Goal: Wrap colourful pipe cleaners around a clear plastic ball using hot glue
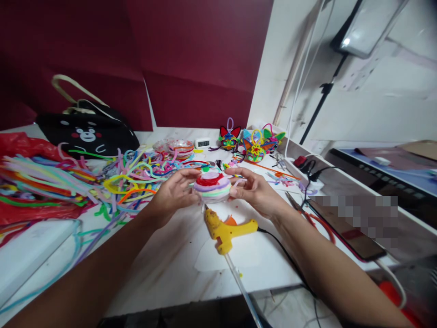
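Between both hands, just above the table, is a round ball (212,187) wrapped in rings of fuzzy pipe cleaner: lilac on top, then red, lilac and pale green. Its lower part looks clear. My left hand (177,193) grips it from the left side, with fingers curved behind and thumb in front. On the right side, my right hand (254,189) pinches at the ball, a loose lilac pipe cleaner end (239,182) by its fingers. A yellow hot glue gun (221,230) lies below the ball, its nozzle towards it and a clear glue stick (241,282) in its back.
Loose pipe cleaners (129,182) cover the table's left, near a black bag (87,132). Several finished cat-head ornaments (254,148) stand at the back beside a small digital clock (202,143). Pliers (292,200), a phone (344,228) and a power strip (314,184) lie right.
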`<state>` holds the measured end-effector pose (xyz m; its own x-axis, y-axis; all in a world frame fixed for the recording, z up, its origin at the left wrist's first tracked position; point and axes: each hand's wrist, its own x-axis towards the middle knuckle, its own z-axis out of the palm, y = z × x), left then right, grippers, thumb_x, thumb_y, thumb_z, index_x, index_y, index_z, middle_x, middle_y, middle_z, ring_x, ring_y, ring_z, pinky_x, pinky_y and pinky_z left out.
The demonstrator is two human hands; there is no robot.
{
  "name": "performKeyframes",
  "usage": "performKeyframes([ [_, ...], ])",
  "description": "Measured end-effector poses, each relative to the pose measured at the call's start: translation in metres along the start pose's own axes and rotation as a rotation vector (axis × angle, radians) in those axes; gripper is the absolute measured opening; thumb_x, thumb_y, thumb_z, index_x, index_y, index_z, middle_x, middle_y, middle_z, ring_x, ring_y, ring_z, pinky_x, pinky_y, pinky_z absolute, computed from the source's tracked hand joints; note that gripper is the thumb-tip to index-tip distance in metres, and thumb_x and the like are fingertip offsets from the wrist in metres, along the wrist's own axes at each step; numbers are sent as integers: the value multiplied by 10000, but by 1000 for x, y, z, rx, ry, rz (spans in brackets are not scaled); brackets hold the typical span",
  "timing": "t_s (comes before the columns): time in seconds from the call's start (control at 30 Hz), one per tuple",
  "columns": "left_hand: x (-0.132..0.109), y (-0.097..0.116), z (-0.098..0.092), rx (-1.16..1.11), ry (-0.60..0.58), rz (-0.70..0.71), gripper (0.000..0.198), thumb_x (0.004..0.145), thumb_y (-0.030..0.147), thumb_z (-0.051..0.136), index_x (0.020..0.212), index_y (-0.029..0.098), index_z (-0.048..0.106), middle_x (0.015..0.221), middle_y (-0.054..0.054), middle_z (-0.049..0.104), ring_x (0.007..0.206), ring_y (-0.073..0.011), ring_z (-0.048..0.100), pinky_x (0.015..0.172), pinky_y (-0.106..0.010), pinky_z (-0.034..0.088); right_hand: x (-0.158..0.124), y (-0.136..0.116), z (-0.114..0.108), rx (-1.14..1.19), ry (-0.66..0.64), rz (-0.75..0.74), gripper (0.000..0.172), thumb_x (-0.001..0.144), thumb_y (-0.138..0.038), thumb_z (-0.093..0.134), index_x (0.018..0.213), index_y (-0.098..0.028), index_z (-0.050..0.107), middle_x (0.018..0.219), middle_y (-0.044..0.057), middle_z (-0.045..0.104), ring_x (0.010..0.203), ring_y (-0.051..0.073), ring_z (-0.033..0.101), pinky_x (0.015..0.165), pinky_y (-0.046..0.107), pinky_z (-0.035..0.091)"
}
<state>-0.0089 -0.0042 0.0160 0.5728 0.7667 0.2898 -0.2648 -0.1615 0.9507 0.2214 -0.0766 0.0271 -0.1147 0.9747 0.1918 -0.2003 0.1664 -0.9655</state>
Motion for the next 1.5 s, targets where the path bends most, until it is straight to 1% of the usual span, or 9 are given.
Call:
performKeyframes([
  [0.2,-1,-3,3,143,89,-16,475,764,333,780,1189,194,622,1333,-113,629,1276,-280,557,1069,-374,444,6,12,4,-87,146,-58,626,643,-387,873,1151,-230,542,872,-11,651,735,134,637,715,305,570],
  [0.4,-3,-12,12,164,121,36,601,652,318,852,1158,193,552,1310,-127,628,1262,-299,574,1055,-413,474,6,25,14,-190,198,-125,700,630,-474,855,1175,-230,490,998,18,615,680,105,604,699,306,554],
  [0.57,-3,-18,19,221,173,46,631,603,328,876,1088,200,494,1198,-117,668,1176,-283,633,993,-406,518,0,27,23,-353,203,-186,611,715,-466,800,1185,-243,481,1032,42,642,801,140,639,795,335,547],
  [0.77,-7,-12,24,253,190,-52,646,588,371,873,1078,215,481,1134,-97,696,1004,-258,702,850,-366,563,-5,27,30,-445,225,-203,436,766,-470,757,1030,-242,495,1036,37,637,779,143,662,712,306,555],
  [1.1,-9,-3,32,283,295,-115,694,537,416,859,1100,219,504,1036,-78,719,927,-266,710,802,-376,557,-8,29,29,-522,114,-227,311,843,-432,694,1013,-238,521,888,18,655,855,181,692,747,311,573],
  [1.23,-8,-1,31,290,323,-134,671,540,405,847,1091,221,510,986,-56,719,907,-265,706,763,-351,545,-10,27,29,-695,138,-307,202,899,-353,639,1032,-229,550,893,40,697,792,183,707,698,305,568],
  [1.33,-7,-2,28,303,325,-139,661,531,386,848,1082,226,519,946,-43,723,880,-265,709,726,-338,544,-12,24,27,-875,120,-446,89,954,-300,559,998,-224,574,887,57,713,734,176,698,705,312,558],
  [1.43,-5,-2,25,314,316,-153,653,525,380,846,1070,228,521,924,-39,728,864,-271,715,701,-339,548,-13,21,26,-1023,54,-545,114,986,-220,456,980,-214,570,935,87,709,759,175,696,725,309,549],
  [1.5,-5,-2,25,290,307,-174,651,523,369,845,1070,226,521,906,-36,731,854,-272,719,693,-337,546,-14,18,27,-1082,34,-527,128,992,-203,427,1002,-203,555,950,97,693,754,173,694,684,294,539],
])
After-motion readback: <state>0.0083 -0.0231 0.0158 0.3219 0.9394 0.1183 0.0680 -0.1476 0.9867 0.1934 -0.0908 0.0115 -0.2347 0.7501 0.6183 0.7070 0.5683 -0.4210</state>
